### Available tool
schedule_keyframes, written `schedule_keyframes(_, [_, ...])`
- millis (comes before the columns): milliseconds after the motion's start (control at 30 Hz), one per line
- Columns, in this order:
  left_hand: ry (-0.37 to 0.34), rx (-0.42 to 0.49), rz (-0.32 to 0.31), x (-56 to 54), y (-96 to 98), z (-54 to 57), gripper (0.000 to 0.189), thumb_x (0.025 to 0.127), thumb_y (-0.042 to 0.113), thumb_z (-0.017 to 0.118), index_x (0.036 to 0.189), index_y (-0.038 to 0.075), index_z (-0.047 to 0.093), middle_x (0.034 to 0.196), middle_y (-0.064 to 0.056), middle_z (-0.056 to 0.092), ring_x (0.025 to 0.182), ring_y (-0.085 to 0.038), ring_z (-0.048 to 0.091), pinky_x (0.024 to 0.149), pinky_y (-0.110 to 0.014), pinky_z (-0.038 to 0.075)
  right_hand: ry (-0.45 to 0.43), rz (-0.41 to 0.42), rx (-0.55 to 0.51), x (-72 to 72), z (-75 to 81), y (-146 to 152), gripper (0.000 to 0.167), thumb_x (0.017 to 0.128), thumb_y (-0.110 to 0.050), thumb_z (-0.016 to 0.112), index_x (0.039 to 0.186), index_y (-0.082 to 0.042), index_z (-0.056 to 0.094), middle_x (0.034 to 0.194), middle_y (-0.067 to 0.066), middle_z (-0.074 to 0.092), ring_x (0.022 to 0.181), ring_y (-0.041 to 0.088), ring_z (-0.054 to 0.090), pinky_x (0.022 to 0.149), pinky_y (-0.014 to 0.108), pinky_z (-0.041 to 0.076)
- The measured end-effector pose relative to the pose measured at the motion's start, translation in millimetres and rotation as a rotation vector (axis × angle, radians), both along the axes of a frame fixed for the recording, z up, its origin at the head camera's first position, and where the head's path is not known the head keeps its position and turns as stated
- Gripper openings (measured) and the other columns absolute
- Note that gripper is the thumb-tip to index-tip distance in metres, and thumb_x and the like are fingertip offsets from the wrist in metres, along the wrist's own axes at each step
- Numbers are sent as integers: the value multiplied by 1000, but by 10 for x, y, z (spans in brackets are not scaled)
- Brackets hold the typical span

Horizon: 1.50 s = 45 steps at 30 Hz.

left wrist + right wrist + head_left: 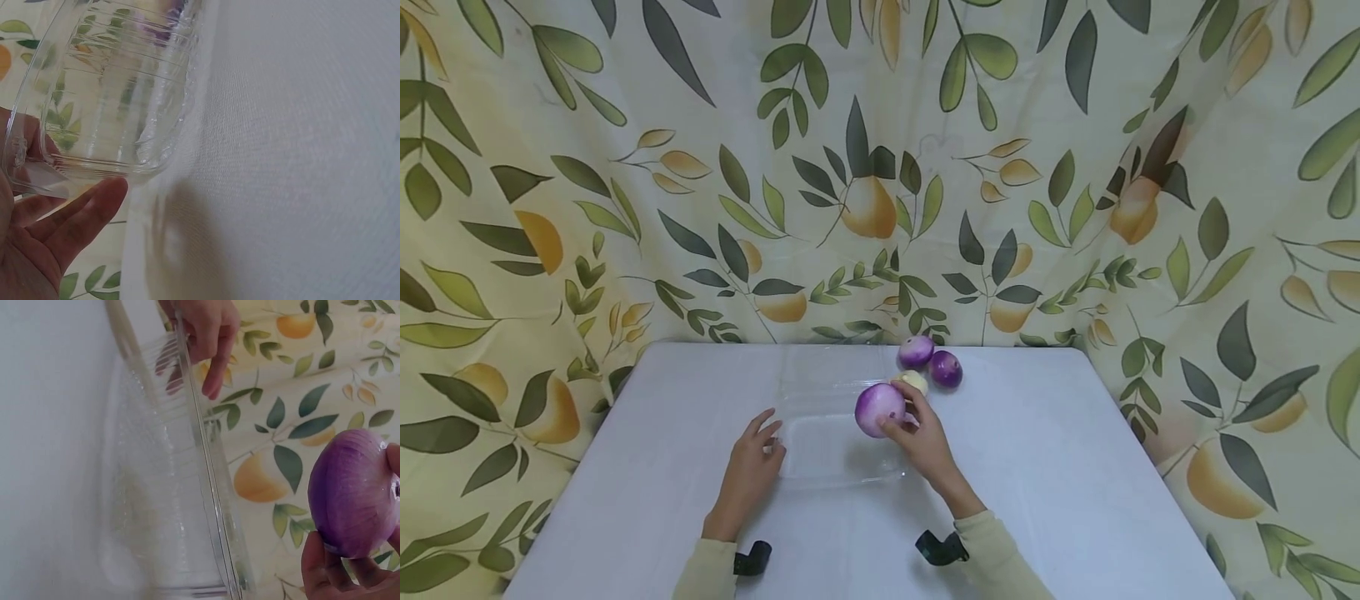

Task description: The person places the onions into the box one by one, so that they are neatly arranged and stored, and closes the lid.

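Leaf-and-fruit print cloth (868,275) hangs behind your white table (1037,467). Clear plastic container (820,450) sits on it, two sections, front and rear; white tabletop shows through the front floor. Your left hand (751,467) is at the container's left side, fingers loosely spread, one fingertip against the wall. Your right hand (928,442) has thumb and fingers clamped on a purple onion (876,408), held up over the container's right side. Two more purple onions (945,369) and a pale bulb (913,381), partly hidden by your hand, sit by its right rear.
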<state>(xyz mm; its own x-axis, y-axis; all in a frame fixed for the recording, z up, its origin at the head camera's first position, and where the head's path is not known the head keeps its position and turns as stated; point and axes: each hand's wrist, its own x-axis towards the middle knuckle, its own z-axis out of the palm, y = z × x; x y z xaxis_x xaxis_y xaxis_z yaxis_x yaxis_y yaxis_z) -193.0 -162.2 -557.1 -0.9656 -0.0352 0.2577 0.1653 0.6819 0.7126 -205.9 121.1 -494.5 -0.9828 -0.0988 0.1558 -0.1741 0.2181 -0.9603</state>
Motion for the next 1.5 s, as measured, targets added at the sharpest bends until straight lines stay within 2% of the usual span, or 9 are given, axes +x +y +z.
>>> schedule_keyframes(133, [-6,2,-2,-19,-3,-5,38,88,4,62,125,-5,64,146,-13,50,101,-28,70,83,-39,60,-24,18,-7,-30,-11,-25,58,87,-20,73,141,-18,49,146,10,48,124,32,53,109,53,43])
schedule_keyframes(233, [-2,1,-8,-37,1,-10,38,88,4,61,125,-5,63,146,-13,50,101,-27,70,83,-38,60,-48,30,-29,-50,-16,-43,58,88,-15,72,141,-15,50,145,12,48,124,32,53,107,49,45])
schedule_keyframes(367, [3,10,-17,-54,8,-13,37,88,4,61,124,-6,63,146,-14,50,100,-27,70,82,-37,60,-87,42,-50,-74,-36,-87,60,88,-10,70,143,-12,47,144,15,48,122,31,52,95,35,50])
schedule_keyframes(467, [0,10,-17,-57,9,-8,37,89,4,60,124,-5,63,146,-14,50,100,-26,71,81,-37,60,-107,44,-45,-89,-65,-128,61,88,-11,70,144,-12,46,145,15,47,122,30,51,91,30,49])
schedule_keyframes(700, [-6,11,-5,-66,2,3,37,89,4,60,125,-5,63,146,-14,50,99,-26,71,81,-37,60,-119,47,-58,-103,-112,-226,58,88,-14,71,142,-12,48,141,17,49,120,32,52,86,32,54])
schedule_keyframes(1033, [-1,6,-11,-45,11,-13,38,87,3,60,124,-6,64,145,-15,50,98,-26,71,80,-37,61,-129,50,-24,-130,-223,-358,62,87,-15,72,143,-10,48,146,16,45,122,34,52,86,33,54])
schedule_keyframes(1167, [5,18,-21,-38,2,-11,37,87,2,61,123,-6,64,145,-15,51,97,-26,72,80,-37,60,-135,45,3,-146,-232,-437,59,86,-19,73,140,-13,50,140,14,52,120,32,54,85,33,54])
schedule_keyframes(1333, [35,8,-29,-38,-29,4,37,86,1,62,123,-7,64,144,-15,52,95,-26,72,80,-39,60,-143,66,105,-168,-227,-574,60,84,-30,73,139,-19,51,135,13,57,120,31,56,88,39,53])
schedule_keyframes(1500, [55,15,-46,-53,-38,-12,37,85,-1,62,122,-8,64,143,-16,52,93,-25,73,78,-37,61,-115,92,156,-194,-276,-686,59,84,-31,74,137,-17,52,131,15,60,116,31,58,85,39,53])
